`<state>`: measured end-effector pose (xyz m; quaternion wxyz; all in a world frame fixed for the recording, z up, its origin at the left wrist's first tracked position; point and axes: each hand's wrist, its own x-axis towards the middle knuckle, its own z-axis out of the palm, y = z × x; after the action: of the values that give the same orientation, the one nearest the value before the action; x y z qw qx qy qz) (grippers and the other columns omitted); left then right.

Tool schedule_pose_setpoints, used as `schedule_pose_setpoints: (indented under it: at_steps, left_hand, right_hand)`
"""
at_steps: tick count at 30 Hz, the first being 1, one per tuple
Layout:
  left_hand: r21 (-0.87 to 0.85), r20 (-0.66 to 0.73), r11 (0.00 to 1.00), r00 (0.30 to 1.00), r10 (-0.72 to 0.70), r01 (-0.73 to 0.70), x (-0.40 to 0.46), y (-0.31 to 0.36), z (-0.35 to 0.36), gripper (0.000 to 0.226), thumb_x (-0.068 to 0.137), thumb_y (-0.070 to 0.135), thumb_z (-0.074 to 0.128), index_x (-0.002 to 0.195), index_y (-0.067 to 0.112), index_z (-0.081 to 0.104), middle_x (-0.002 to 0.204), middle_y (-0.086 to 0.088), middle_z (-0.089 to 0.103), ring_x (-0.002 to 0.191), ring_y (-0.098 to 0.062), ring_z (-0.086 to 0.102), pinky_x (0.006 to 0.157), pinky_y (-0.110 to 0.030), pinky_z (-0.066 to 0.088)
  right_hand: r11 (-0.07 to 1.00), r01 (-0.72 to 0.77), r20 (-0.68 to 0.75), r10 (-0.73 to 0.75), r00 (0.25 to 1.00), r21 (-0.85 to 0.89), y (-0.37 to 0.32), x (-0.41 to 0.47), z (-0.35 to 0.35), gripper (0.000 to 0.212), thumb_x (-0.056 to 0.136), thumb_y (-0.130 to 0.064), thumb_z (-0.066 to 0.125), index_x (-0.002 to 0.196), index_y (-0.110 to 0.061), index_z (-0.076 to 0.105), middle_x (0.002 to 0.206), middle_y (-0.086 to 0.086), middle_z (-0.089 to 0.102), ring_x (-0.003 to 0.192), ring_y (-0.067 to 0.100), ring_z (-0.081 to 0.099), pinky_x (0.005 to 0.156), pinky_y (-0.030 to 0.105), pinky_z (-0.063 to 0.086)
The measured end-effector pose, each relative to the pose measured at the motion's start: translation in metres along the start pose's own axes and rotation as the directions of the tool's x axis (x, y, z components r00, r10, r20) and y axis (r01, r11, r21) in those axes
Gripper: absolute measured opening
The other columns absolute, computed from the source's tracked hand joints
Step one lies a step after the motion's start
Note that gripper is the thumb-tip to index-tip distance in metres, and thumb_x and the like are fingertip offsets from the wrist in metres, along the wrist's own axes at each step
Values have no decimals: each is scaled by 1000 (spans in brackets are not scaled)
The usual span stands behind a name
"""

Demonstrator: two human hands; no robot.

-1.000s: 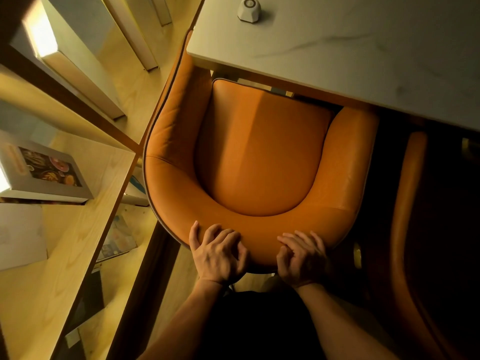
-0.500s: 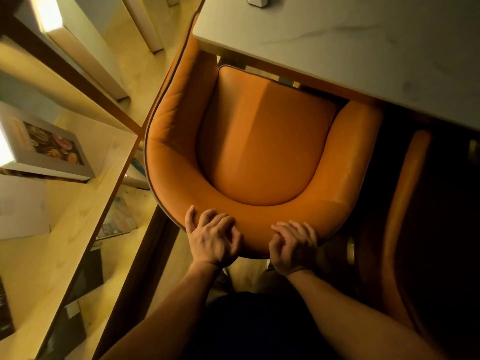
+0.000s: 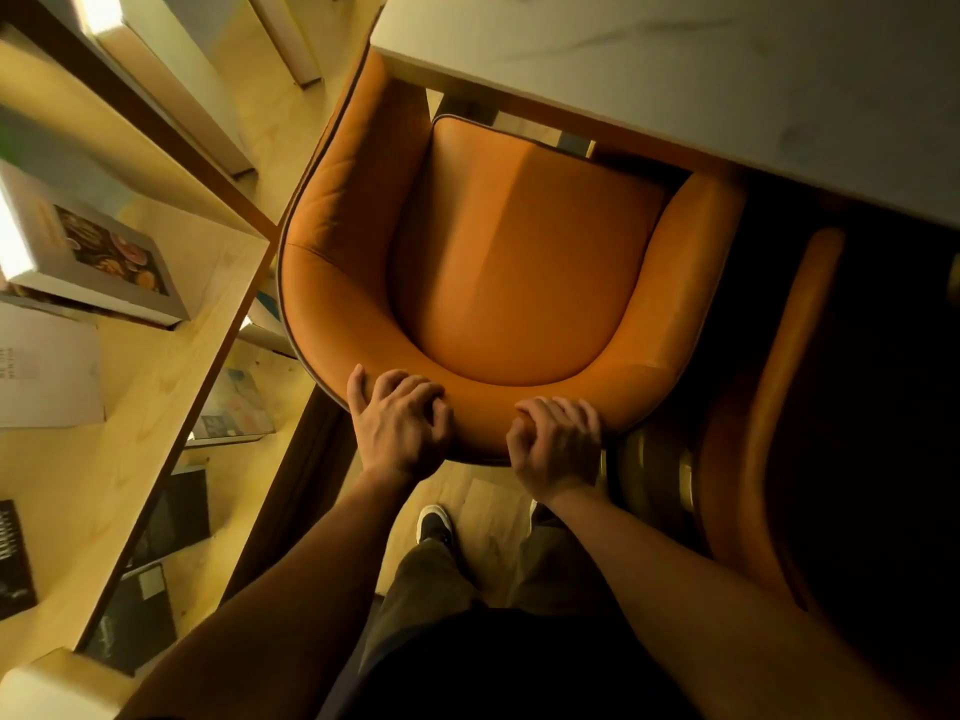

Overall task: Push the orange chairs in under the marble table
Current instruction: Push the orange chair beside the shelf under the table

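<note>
An orange leather tub chair [image 3: 519, 262] stands below me, its front tucked under the edge of the pale marble table [image 3: 701, 80]. My left hand [image 3: 397, 426] grips the top of the chair's curved backrest, fingers curled over the rim. My right hand [image 3: 556, 444] grips the same rim a little to the right, fingers bent. A second orange chair [image 3: 769, 407] stands in shadow at the right, partly under the table, only its back edge lit.
A light wooden shelf unit [image 3: 156, 387] with boxes and books runs along the left, close to the chair's left arm. A narrow strip of wooden floor [image 3: 488, 506] shows behind the chair, with my shoe [image 3: 434, 522] on it.
The chair has slid forward, further under the table, with both hands staying on its backrest. My arms have stretched out, and the floor and my shoe now show behind the chair.
</note>
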<state>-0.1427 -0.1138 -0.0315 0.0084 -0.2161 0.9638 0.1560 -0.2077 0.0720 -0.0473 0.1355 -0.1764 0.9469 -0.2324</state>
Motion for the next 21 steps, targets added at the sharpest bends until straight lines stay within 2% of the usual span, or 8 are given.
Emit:
schedule_pose_setpoints:
  at_steps: [5, 9, 13, 17, 21]
  left_hand:
    - [79, 98, 997, 995, -12, 4, -10, 11, -1, 49, 96, 50, 29, 118, 26, 65, 133, -1, 60, 137, -27, 36, 117, -60, 1]
    - [179, 185, 982, 982, 21, -55, -29, 30, -3, 65, 95, 60, 20, 141, 23, 47, 152, -7, 42, 145, -30, 24, 117, -60, -2]
    - [150, 226, 982, 971, 77, -113, -52, 67, 3, 66, 95, 60, 21, 148, 23, 36, 157, -6, 32, 147, -27, 18, 119, -57, 2]
    - [119, 238, 979, 962, 136, -167, -71, 100, 12, 67, 94, 61, 23, 150, 24, 32, 158, -5, 29, 148, -25, 16, 120, -54, 6]
    - [127, 270, 968, 947, 175, -215, -84, 126, 21, 68, 95, 61, 22, 153, 28, 21, 161, -2, 18, 149, -22, 6, 121, -49, 2]
  right_hand:
    - [997, 75, 173, -73, 982, -5, 7, -3, -12, 48, 95, -46, 27, 120, -22, 60, 128, 1, 61, 123, 22, 48, 115, 47, 18]
    - [990, 136, 278, -123, 953, -31, 24, -11, -26, 50, 101, -46, 26, 142, -23, 42, 152, 7, 40, 142, 24, 28, 119, 47, 7]
    - [978, 186, 286, -153, 946, -95, 48, -33, -43, 54, 101, -47, 24, 151, -26, 24, 160, 4, 25, 148, 22, 13, 119, 49, 0]
    - [977, 190, 254, -159, 954, -98, 74, -56, -58, 57, 100, -47, 22, 152, -24, 21, 161, 7, 20, 149, 24, 10, 120, 49, 0]
    - [989, 113, 218, -89, 972, -100, 107, -75, -70, 57, 101, -48, 21, 153, -26, 18, 162, 5, 15, 149, 23, 5, 119, 46, -4]
